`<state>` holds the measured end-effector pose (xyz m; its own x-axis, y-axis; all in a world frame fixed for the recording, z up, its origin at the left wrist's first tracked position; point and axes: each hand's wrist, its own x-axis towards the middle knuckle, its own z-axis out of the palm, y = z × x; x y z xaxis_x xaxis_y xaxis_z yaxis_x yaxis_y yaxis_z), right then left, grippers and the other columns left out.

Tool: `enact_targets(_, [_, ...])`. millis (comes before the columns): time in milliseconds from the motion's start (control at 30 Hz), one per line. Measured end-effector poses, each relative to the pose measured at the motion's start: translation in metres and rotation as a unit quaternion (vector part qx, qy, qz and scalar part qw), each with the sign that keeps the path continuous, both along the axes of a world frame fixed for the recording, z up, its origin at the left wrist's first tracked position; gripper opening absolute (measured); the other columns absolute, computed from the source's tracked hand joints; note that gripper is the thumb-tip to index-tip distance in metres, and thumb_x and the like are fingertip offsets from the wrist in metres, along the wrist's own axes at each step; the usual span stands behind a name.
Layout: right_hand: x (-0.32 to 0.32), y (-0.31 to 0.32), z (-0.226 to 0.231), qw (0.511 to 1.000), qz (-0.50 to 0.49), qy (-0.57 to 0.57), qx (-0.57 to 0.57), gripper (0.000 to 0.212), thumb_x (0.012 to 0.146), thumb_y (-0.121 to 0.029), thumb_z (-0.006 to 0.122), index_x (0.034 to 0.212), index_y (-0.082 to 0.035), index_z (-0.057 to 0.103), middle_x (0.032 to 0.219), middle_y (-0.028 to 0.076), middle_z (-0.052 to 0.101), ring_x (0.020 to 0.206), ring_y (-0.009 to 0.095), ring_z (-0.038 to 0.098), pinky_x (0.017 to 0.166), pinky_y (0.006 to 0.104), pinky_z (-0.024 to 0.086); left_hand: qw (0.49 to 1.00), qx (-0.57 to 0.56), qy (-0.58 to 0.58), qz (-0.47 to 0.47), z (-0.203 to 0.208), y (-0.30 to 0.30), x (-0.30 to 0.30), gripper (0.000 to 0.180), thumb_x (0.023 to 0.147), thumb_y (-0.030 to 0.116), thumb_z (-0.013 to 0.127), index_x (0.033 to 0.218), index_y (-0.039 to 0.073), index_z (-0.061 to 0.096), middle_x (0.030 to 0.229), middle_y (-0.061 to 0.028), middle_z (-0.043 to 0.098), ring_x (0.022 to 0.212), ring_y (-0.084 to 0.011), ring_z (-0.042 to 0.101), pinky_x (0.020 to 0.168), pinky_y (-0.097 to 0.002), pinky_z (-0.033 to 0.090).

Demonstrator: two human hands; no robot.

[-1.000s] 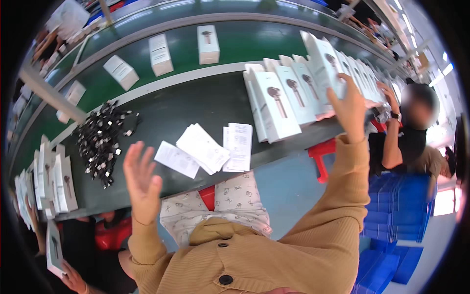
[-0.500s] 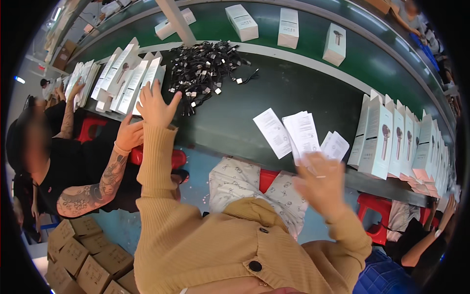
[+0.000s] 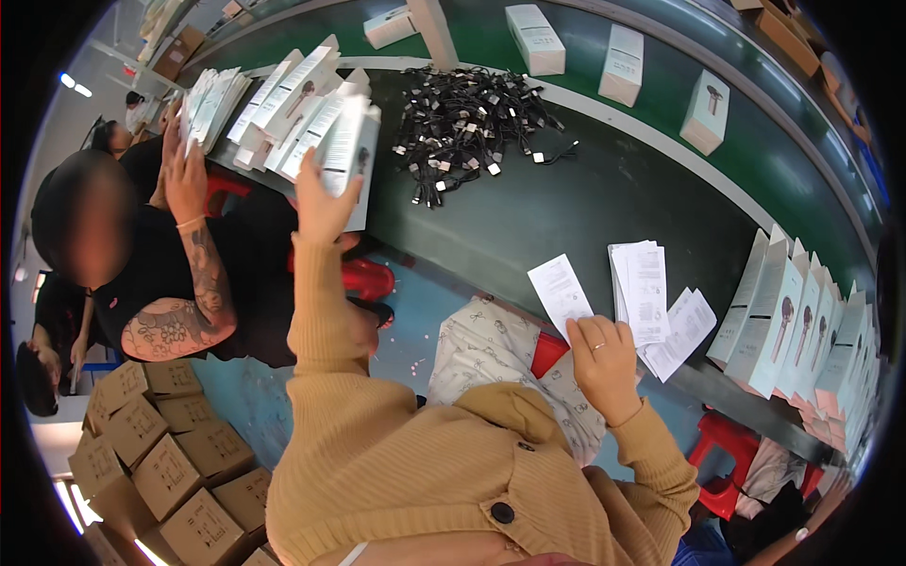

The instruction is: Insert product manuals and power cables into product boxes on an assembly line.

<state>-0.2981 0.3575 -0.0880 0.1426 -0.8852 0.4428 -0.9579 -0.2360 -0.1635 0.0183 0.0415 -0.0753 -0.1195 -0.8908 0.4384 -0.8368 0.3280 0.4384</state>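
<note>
At the left of the surface [image 3: 472, 222], the left hand [image 3: 326, 198] spreads thumb and fingers about the white box [image 3: 342, 143], grip unclear; the right hand [image 3: 602, 363], fingers bent, touches a leaflet [image 3: 560, 286], pinch unclear.

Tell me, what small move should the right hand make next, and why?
Probably pinch and lift the leftmost leaflet: the right hand has its fingertips at the leaflet's near edge, and a gap separates it from the other leaflets. The left hand is at a white box.
</note>
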Motion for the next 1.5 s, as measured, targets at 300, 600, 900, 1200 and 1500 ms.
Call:
enact_targets(300, [-0.045, 0.013, 0.082, 0.872, -0.140, -0.459, -0.098, 0.019, 0.081, 0.009, 0.063, 0.100, 0.003, 0.067, 0.079, 0.012, 0.068, 0.059, 0.015, 0.066, 0.052, 0.0237, 0.048, 0.755, 0.352, 0.407, -0.376, 0.037, 0.131, -0.066, 0.090, 0.069, 0.013, 0.081, 0.138, 0.004, 0.023, 0.128, -0.0104, 0.045, 0.120, -0.0193, 0.043, 0.102, -0.0341, 0.035])
enact_targets(600, [-0.067, 0.005, 0.142, 0.906, -0.114, -0.405, 0.052, 0.019, 0.081, 0.006, 0.062, 0.096, -0.002, 0.069, 0.080, 0.008, 0.068, 0.054, 0.010, 0.058, 0.050, 0.0216, 0.045, 0.644, 0.492, 0.313, -0.496, 0.010, 0.164, -0.108, 0.094, 0.064, 0.012, 0.084, 0.138, 0.003, 0.027, 0.127, -0.0101, 0.047, 0.119, -0.0176, 0.044, 0.101, -0.0325, 0.034])
enact_targets(900, [-0.060, -0.042, 0.151, 0.923, -0.032, -0.304, 0.235, 0.012, 0.080, -0.004, 0.063, 0.091, 0.002, 0.067, 0.070, 0.019, 0.060, 0.053, 0.026, 0.056, 0.051, 0.0305, 0.045, 0.674, 0.500, 0.208, -0.502, 0.013, 0.166, -0.101, 0.096, 0.064, 0.022, 0.085, 0.138, 0.003, 0.027, 0.124, -0.0101, 0.050, 0.117, -0.0170, 0.047, 0.098, -0.0319, 0.037])
enact_targets(1200, [-0.048, -0.125, 0.128, 0.964, 0.006, -0.258, 0.064, 0.024, 0.081, -0.025, 0.069, 0.095, -0.005, 0.067, 0.080, 0.012, 0.064, 0.068, 0.026, 0.059, 0.060, 0.0337, 0.045, 0.679, 0.488, 0.311, -0.451, -0.023, 0.172, -0.070, 0.101, 0.062, 0.019, 0.087, 0.139, 0.004, 0.024, 0.131, -0.0094, 0.043, 0.123, -0.0166, 0.040, 0.103, -0.0329, 0.031])
enact_targets(1500, [-0.083, -0.214, 0.025, 0.979, -0.042, -0.012, 0.199, 0.031, 0.086, -0.014, 0.058, 0.117, -0.011, 0.058, 0.116, 0.014, 0.057, 0.100, 0.034, 0.058, 0.084, 0.0417, 0.049, 0.686, 0.477, 0.320, -0.445, -0.032, 0.180, -0.057, 0.101, 0.065, 0.020, 0.087, 0.143, 0.003, 0.025, 0.136, -0.0097, 0.041, 0.128, -0.0197, 0.037, 0.106, -0.0334, 0.029])
